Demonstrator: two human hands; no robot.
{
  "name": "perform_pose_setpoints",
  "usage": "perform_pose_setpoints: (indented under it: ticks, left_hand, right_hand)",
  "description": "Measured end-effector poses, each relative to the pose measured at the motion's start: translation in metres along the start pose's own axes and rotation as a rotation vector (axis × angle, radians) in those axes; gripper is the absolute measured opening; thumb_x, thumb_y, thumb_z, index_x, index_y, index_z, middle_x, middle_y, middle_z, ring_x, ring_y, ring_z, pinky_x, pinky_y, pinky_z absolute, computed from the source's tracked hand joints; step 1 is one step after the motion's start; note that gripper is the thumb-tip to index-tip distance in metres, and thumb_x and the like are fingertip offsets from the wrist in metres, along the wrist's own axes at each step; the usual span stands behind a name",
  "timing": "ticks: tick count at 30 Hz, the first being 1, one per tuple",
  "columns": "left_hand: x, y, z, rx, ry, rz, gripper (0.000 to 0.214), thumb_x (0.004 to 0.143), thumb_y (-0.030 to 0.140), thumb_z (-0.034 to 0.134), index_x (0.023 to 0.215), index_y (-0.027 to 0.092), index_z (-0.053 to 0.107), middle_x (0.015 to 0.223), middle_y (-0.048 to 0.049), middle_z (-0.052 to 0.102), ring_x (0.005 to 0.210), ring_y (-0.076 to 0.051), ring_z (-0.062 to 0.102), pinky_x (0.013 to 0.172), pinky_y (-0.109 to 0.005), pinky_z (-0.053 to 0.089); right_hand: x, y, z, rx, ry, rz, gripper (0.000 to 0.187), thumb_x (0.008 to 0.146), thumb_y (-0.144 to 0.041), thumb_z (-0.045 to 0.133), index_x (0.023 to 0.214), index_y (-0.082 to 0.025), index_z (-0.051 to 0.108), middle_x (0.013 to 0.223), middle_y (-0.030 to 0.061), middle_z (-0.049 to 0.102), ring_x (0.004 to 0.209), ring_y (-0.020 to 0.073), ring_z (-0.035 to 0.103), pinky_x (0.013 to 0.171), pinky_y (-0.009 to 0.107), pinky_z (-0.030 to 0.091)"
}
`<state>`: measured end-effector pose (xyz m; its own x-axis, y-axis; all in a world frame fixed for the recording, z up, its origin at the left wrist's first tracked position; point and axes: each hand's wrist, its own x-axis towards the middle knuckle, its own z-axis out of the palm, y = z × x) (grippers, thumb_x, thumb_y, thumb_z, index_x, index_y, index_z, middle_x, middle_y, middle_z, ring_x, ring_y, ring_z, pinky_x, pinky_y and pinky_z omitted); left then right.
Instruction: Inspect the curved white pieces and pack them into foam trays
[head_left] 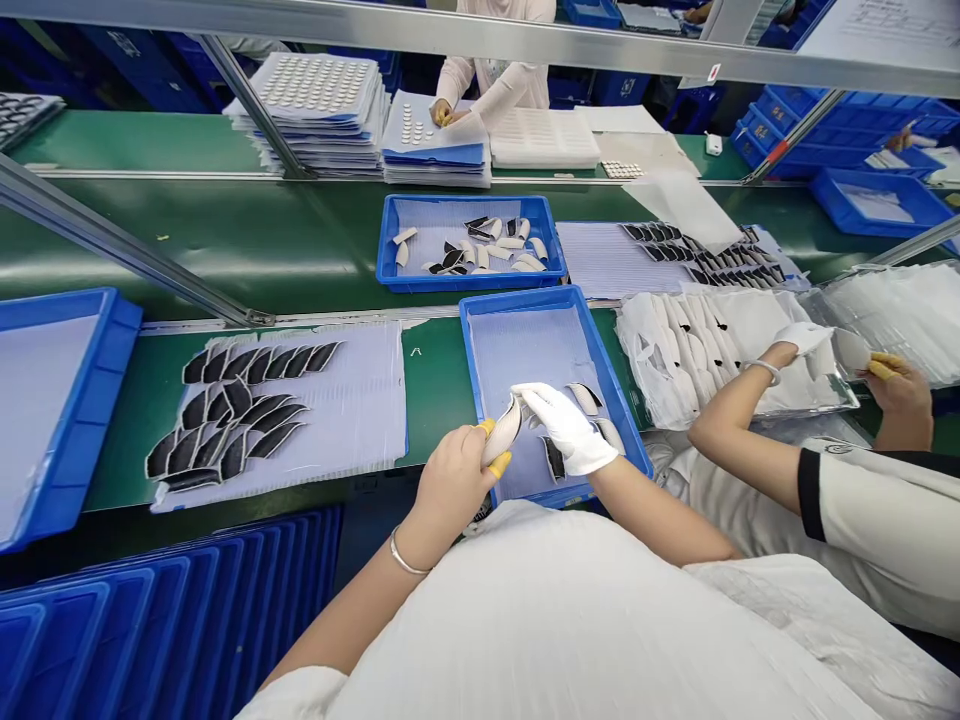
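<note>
My left hand (454, 485), with yellow covers on its fingertips, grips a curved white pad with a dark edge (501, 442) between thumb and fingers. On the other side, my right hand (566, 430) wears a white glove and has its fingers closed on the pad's upper end. Both hands are above the near blue tray (491, 345), which is lined with pale sheet. Inside that tray, to the right, lie several similar pieces, among them a white pad (583, 399) and a black-faced one (553, 460). My gloved hand partly hides the tray's contents.
Left of the tray, black-faced pads (225, 440) lie in rows on a pale sheet (360, 420). Another blue tray (386, 275) of loose pads sits beyond. A co-worker's arms (750, 430) reach in from the right over bagged white pieces (667, 350). A metal frame bar (450, 35) crosses overhead.
</note>
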<state>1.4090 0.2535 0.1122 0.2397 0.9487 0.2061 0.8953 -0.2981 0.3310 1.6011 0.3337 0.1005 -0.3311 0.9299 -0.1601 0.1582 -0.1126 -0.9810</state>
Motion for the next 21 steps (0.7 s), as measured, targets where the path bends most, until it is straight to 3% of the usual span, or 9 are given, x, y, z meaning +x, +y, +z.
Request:
perform_pose_setpoints:
  ticks: [5, 8, 10, 12, 15, 18, 21]
  left_hand:
    - [0.0, 0.004, 0.0, 0.063, -0.001, 0.011, 0.023, 0.093, 0.03, 0.059, 0.11, 0.014, 0.06, 0.085, -0.0096, 0.064, 0.079, -0.027, 0.059, 0.069, -0.037, 0.046]
    - [0.002, 0.007, -0.001, 0.118, 0.015, 0.033, 0.02, 0.094, 0.031, 0.057, 0.103, 0.014, 0.062, 0.081, -0.009, 0.063, 0.076, -0.027, 0.058, 0.067, -0.037, 0.044]
    - [0.003, 0.01, -0.003, 0.145, 0.041, 0.049, 0.02, 0.096, 0.032, 0.054, 0.096, 0.014, 0.063, 0.078, -0.0088, 0.061, 0.074, -0.026, 0.057, 0.065, -0.036, 0.043]
    - [0.004, 0.012, -0.006, 0.161, 0.053, 0.065, 0.021, 0.097, 0.032, 0.052, 0.092, 0.014, 0.063, 0.077, -0.0089, 0.06, 0.072, -0.026, 0.057, 0.063, -0.036, 0.042]
    - [0.004, 0.015, -0.011, 0.116, 0.001, 0.054, 0.019, 0.095, 0.028, 0.053, 0.096, 0.014, 0.065, 0.078, -0.0099, 0.061, 0.073, -0.027, 0.057, 0.063, -0.037, 0.041]
    - [0.006, 0.014, -0.013, -0.176, -0.064, -0.099, 0.018, 0.088, 0.026, 0.061, 0.103, 0.016, 0.066, 0.085, -0.0101, 0.063, 0.083, -0.029, 0.058, 0.071, -0.038, 0.043]
    - [0.009, 0.012, -0.011, -0.914, -0.159, -0.418, 0.031, 0.075, 0.033, 0.078, 0.102, 0.021, 0.068, 0.095, -0.0072, 0.066, 0.091, -0.027, 0.058, 0.079, -0.037, 0.046]
  right_hand:
    - [-0.004, -0.001, -0.008, 0.07, -0.034, 0.069, 0.048, 0.094, -0.049, 0.053, 0.131, -0.019, 0.057, 0.121, 0.0107, 0.066, 0.094, 0.018, 0.064, 0.076, 0.032, 0.053]
    - [-0.015, -0.009, 0.0, -0.135, -0.006, -0.052, 0.071, 0.08, -0.045, 0.073, 0.141, -0.019, 0.047, 0.133, 0.0131, 0.058, 0.107, 0.0228, 0.061, 0.093, 0.041, 0.051]
    - [-0.021, -0.013, 0.007, -0.264, -0.008, -0.177, 0.075, 0.073, -0.041, 0.079, 0.138, -0.018, 0.05, 0.136, 0.0139, 0.056, 0.119, 0.0269, 0.056, 0.104, 0.045, 0.045]
    - [-0.024, -0.014, 0.012, -0.3, 0.036, -0.225, 0.065, 0.075, -0.038, 0.078, 0.132, -0.017, 0.055, 0.13, 0.013, 0.059, 0.121, 0.0275, 0.055, 0.105, 0.046, 0.044]
    - [-0.021, -0.013, 0.014, -0.21, 0.107, -0.135, 0.038, 0.085, -0.038, 0.067, 0.118, -0.019, 0.064, 0.116, 0.0086, 0.065, 0.102, 0.022, 0.061, 0.094, 0.04, 0.049]
    - [-0.016, -0.014, 0.009, -0.046, 0.076, -0.042, 0.03, 0.093, -0.041, 0.057, 0.111, -0.02, 0.067, 0.1, 0.0044, 0.067, 0.078, 0.015, 0.06, 0.075, 0.031, 0.051]
    - [-0.013, -0.014, -0.001, 0.183, -0.035, 0.009, 0.04, 0.095, -0.049, 0.053, 0.12, -0.021, 0.065, 0.091, 0.0021, 0.064, 0.064, 0.0111, 0.053, 0.061, 0.025, 0.046]
